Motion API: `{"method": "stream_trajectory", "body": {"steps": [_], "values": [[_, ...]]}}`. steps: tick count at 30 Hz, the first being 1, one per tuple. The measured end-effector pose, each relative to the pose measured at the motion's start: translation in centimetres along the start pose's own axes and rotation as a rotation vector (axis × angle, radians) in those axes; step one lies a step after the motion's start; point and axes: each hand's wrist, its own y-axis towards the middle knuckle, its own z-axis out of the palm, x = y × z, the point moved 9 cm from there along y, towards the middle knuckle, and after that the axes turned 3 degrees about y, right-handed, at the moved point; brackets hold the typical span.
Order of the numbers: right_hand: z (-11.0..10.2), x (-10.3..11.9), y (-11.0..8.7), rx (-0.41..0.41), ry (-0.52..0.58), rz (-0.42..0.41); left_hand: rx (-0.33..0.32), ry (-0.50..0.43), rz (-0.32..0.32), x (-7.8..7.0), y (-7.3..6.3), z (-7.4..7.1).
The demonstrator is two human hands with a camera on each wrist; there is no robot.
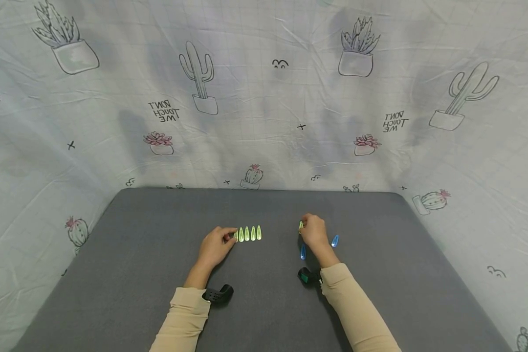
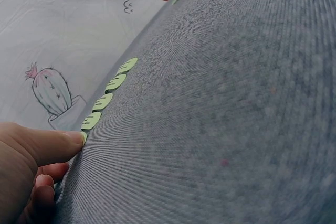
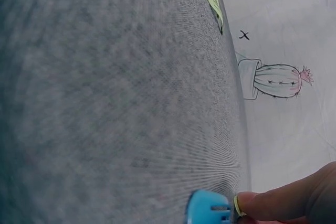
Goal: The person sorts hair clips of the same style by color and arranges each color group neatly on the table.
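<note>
Green hair clips (image 1: 247, 233) in a row on the grey bench (image 1: 264, 303)

The left hand (image 1: 213, 248) pinches the leftmost clip (image 1: 236, 236) of five, thumb and forefinger almost together; the right hand (image 1: 315, 233), fingers closed to a narrow pinch, holds a separate green clip (image 1: 301, 226) well to the right, with a near blue clip (image 1: 302, 252) and a far-right blue clip (image 1: 335, 240) lying close by

Toward the grey surface's (image 1: 264, 303) far edge, five green clips (image 1: 247, 233) are lying in a row, the left hand (image 1: 214, 245) pinching the leftmost clip (image 1: 236, 236). Nearer the right edge, the right hand (image 1: 315, 232) is holding another green clip (image 1: 301, 226); two blue clips (image 1: 302, 253) are flanking its wrist (image 1: 328, 256).
</note>
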Motion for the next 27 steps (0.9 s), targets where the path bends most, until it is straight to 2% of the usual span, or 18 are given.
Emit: {"method": "stream_trajectory", "body": {"steps": [6, 11, 21, 27], "values": [[0.2, -0.3, 0.2, 0.016, 0.054, 0.017, 0.002, 0.002, -0.006, 0.0, 0.0, 0.0], [0.3, -0.6, 0.3, 0.033, 0.144, 0.029, 0.003, 0.002, -0.003, 0.1, 0.0, 0.2], [0.7, -1.0, -0.4, 0.133, 0.451, 0.108, -0.009, -0.002, 0.006, 0.0, 0.0, 0.1], [1.1, -1.1, -0.7, 0.164, 0.625, 0.131, -0.010, -0.002, 0.010, 0.1, 0.0, 0.2]]}}
